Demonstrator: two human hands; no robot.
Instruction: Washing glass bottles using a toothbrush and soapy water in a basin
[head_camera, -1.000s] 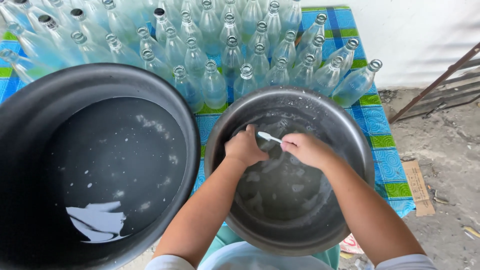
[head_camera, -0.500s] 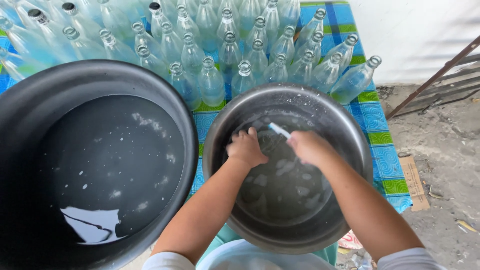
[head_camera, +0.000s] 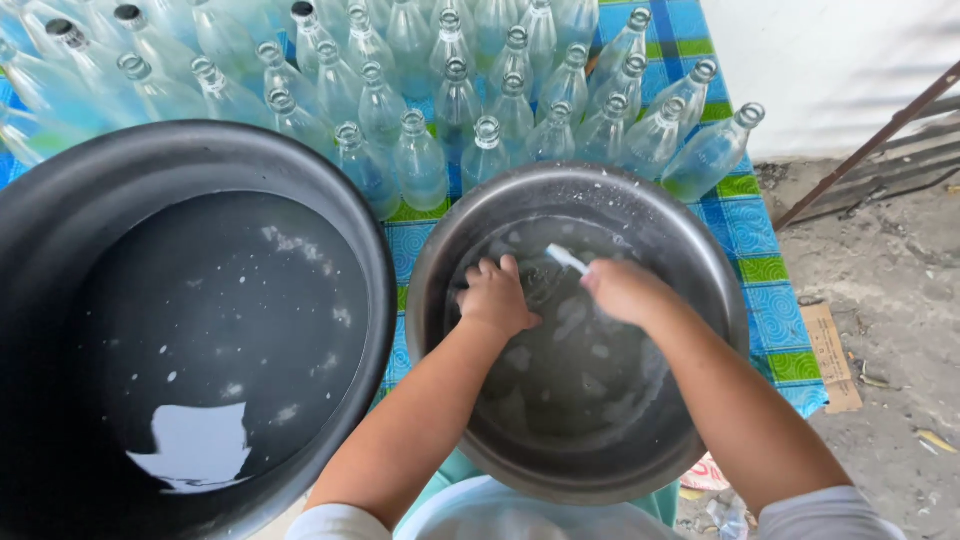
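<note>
Both my hands are inside a round metal basin (head_camera: 700, 250) of soapy water. My left hand (head_camera: 495, 297) is closed around something under the water that looks like a clear bottle, though I cannot see it well. My right hand (head_camera: 622, 290) grips a white brush handle (head_camera: 566, 259), whose tip sticks out toward the left hand. The two hands are close together over the far half of the basin.
A large black tub (head_camera: 330, 200) of foamy water stands to the left. Several clear glass bottles (head_camera: 420, 160) lie in rows behind both vessels on a blue and green checked cloth (head_camera: 760, 300). Bare ground and a rusty metal frame (head_camera: 870, 140) lie to the right.
The hands have shifted slightly within the basin and the brush handle has tilted a little. The view has moved closer to the basin.
</note>
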